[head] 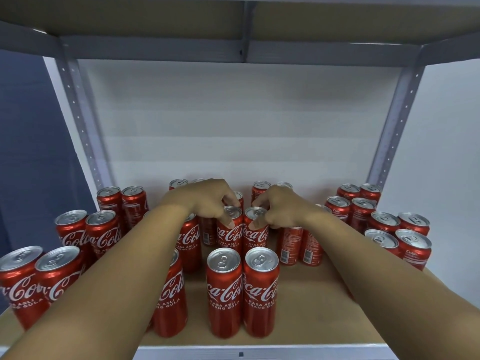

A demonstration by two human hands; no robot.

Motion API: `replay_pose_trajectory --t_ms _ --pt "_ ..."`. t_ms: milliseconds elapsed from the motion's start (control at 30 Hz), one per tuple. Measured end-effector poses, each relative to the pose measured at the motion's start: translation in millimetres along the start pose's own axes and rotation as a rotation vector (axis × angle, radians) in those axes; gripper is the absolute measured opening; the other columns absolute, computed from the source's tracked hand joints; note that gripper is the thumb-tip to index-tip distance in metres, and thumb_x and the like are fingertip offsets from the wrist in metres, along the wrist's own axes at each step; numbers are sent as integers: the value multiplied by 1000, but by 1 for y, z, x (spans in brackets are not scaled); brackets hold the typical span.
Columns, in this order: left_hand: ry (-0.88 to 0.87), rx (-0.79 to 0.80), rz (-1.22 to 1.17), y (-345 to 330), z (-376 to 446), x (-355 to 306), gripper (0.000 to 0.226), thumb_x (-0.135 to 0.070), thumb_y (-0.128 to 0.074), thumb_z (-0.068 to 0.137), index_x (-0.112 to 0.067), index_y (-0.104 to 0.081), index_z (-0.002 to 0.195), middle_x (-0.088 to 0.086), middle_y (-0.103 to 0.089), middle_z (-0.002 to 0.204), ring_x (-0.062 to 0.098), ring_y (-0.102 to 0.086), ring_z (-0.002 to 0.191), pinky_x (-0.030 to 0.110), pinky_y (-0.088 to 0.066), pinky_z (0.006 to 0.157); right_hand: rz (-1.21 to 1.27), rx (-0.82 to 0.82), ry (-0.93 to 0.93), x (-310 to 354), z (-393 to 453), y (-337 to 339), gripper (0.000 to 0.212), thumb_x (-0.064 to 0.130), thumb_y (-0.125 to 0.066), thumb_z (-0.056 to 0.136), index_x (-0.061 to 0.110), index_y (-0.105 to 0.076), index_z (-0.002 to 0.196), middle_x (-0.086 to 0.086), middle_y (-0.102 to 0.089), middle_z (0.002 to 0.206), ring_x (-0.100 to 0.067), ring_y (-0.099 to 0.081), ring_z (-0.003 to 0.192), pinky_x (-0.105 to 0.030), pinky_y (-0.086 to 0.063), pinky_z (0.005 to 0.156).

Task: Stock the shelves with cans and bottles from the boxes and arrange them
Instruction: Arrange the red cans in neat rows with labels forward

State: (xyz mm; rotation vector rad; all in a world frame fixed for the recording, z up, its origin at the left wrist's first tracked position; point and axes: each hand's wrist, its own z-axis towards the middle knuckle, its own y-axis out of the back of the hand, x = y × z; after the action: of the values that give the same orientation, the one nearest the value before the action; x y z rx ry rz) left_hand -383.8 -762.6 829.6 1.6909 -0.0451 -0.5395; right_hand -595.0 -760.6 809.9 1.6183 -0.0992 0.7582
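Several tall red cola cans stand in paired rows on the brown shelf board (311, 302). My left hand (207, 201) grips the top of one can (230, 232) in the middle pair, thumb on its front. Right beside it, my right hand (278, 209) grips the top of the neighbouring can (255, 233) the same way. Both cans stand upright, touching side by side. In front of them stands another pair of cans (242, 289) near the shelf's front edge. My forearms hide parts of the cans to either side.
More can pairs stand at the left (39, 281) and right (400, 237) of the shelf. Grey metal uprights (389, 131) frame the back corners, and an upper shelf (244, 27) hangs overhead. Bare board lies at the front right.
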Motion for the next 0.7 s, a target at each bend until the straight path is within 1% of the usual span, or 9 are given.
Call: replay_pose_trajectory --t_ms 67,200,267,333,400,433,567,633,700 --pt "-2 -8 -26 -2 -1 3 63 -32 -90 77 -27 -66 135 -10 -65 137 12 -60 126 39 -47 109 -38 0 7 0 -1 -1 32 34 -87 75 15 -74 97 2 -72 91 -19 -69 87 -39 -60 82" --pt "-16 -23 -82 -6 -7 5 70 -30 -90 77 -25 -61 141 -7 -60 145 11 -54 135 38 -41 116 -71 -25 1 4 -7 0 61 35 -86 76 7 -65 127 -7 -69 122 -24 -65 108 -42 -55 95" --pt "-30 -35 -114 -7 -11 6 72 -29 -90 77 -23 -60 142 -7 -59 146 11 -53 137 36 -40 117 -70 -27 1 6 -11 0 67 36 -85 77 9 -60 134 -6 -65 131 -24 -62 116 -38 -52 99" --pt "-45 -55 -145 -9 -15 8 70 -29 -89 78 -23 -61 142 -8 -60 145 10 -54 136 39 -41 118 -85 -28 7 8 -14 0 57 36 -84 78 17 -64 127 0 -66 124 -20 -62 112 -35 -50 96" --pt "-57 -90 -160 -8 -23 9 65 -30 -87 81 -25 -62 140 -9 -61 144 8 -55 134 40 -42 117 -105 -48 19 8 -19 0 26 36 -83 79 31 -63 96 11 -64 98 -14 -61 94 -32 -46 83" --pt "-64 -115 -167 -7 -28 7 62 -30 -86 82 -26 -63 139 -10 -62 142 7 -56 132 39 -43 116 -110 -69 24 8 -21 0 25 37 -83 80 33 -60 90 12 -61 94 -15 -61 93 -31 -46 81" --pt "-120 -180 -278 -1 -54 -4 35 -33 -84 84 -31 -75 118 -17 -75 114 -5 -67 106 33 -52 106 -82 -164 58 13 -40 3 46 36 -79 84 22 -65 125 2 -67 124 -19 -64 112 -39 -53 99" --pt "-115 -113 -288 3 -66 -12 33 -47 -84 78 -35 -78 109 -20 -76 106 -6 -69 101 33 -52 104 -26 -138 108 15 -50 5 44 36 -79 84 20 -69 123 4 -70 120 -12 -66 108 -37 -54 98" --pt "-87 7 -280 6 -76 -18 47 -57 -84 66 -36 -78 108 -21 -77 104 -4 -70 102 32 -50 105 -1 -48 154 21 -63 6 38 39 -79 84 20 -73 117 9 -74 110 -3 -68 99 -34 -56 95"
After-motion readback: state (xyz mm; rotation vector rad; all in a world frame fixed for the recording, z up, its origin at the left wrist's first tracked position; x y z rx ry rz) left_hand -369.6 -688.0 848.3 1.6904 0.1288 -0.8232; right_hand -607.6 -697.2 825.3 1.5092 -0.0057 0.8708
